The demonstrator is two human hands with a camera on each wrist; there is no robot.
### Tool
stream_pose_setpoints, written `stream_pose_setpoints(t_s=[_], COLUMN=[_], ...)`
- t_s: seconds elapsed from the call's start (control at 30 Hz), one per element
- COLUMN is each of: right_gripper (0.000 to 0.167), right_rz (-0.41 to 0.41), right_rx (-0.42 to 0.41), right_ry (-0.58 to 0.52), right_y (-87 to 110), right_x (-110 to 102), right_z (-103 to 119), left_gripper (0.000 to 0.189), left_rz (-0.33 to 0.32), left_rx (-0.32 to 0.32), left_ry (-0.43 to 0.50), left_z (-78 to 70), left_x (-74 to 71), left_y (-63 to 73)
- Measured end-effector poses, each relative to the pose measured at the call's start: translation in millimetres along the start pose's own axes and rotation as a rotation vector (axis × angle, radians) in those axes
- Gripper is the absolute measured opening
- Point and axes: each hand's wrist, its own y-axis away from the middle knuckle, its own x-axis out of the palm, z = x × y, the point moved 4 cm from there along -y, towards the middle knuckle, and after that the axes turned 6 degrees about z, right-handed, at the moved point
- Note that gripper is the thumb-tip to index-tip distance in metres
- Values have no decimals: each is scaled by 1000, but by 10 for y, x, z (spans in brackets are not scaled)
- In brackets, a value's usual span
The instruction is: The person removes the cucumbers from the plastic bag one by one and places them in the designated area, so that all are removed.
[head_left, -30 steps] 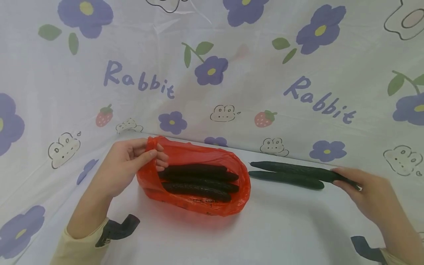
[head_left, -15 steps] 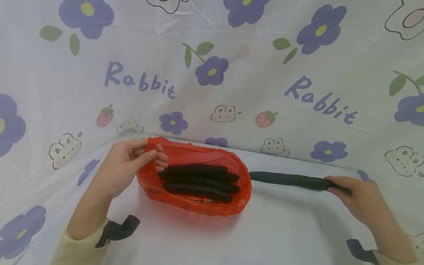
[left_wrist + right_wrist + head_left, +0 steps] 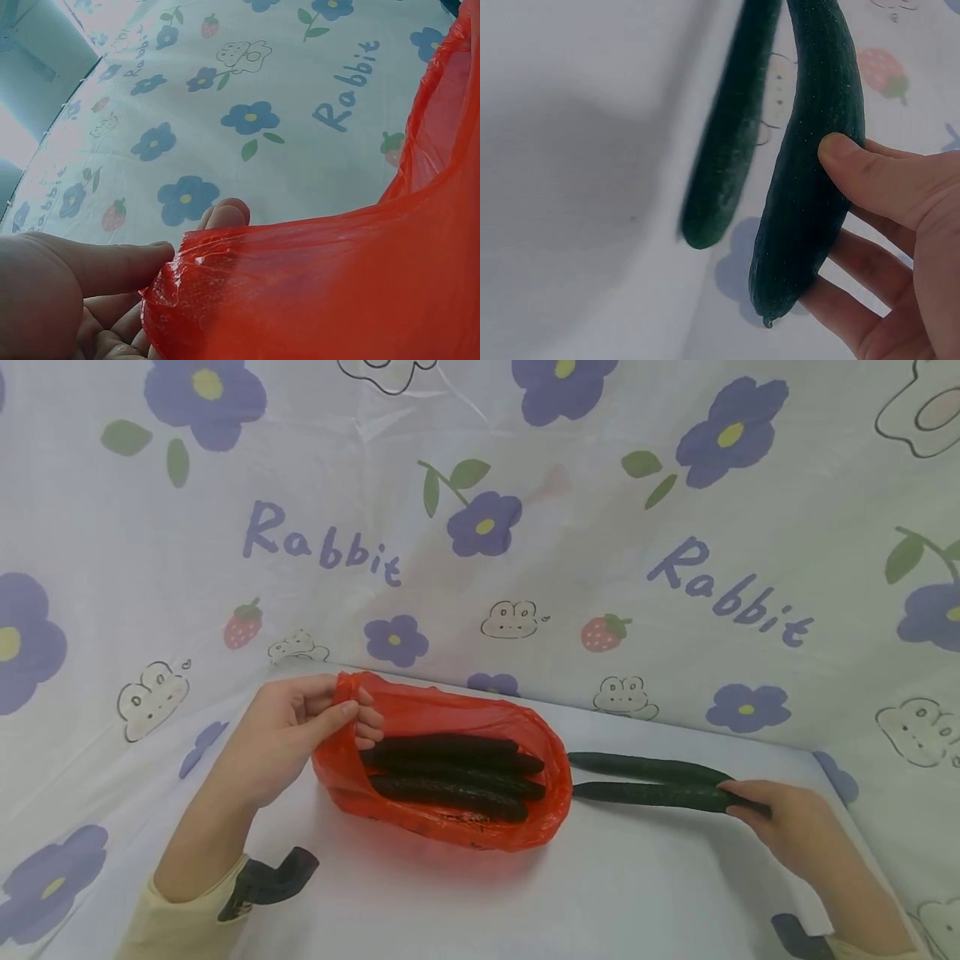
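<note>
My left hand (image 3: 288, 727) pinches the rim of a red plastic bag (image 3: 450, 706) between thumb and fingers. The bag lies on its side with its mouth spread, and several dark green cucumbers (image 3: 450, 789) rest inside. In the left wrist view, the thumb presses the thin film of the bag (image 3: 300, 285). My right hand (image 3: 787, 822) grips one end of a cucumber (image 3: 645, 794), whose far tip is close to the bag's right rim. Behind it, a second cucumber (image 3: 645, 767) lies on the table. The right wrist view shows the held cucumber (image 3: 814, 150) beside the loose one (image 3: 731, 150).
A white table surface (image 3: 600, 893) lies under everything. White cloth (image 3: 570, 552) printed with flowers, rabbits and strawberries hangs behind and at the sides. Dark straps (image 3: 273, 877) sit at both wrists.
My right hand has brought its cucumber left and toward me, passing over the loose one to lie in front of it. The left hand and the bag stay in place.
</note>
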Motion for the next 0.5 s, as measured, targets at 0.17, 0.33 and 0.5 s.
stream_pose_setpoints(t_s=[0.17,0.33,0.5], right_gripper=[34,34,34], right_rz=[90,166,180], right_rx=[58,103,94], right_ry=[-7,-10,-10], right_y=[15,24,16], right_x=[119,216,287], right_z=[-47,-87,-112], left_gripper=[15,15,15], left_rz=[12,13,6], left_rx=[13,1,-6], left_ry=[11,16,4], left_z=[12,26,2], left_x=[-2,3,4], left_y=[-7,-8,-1])
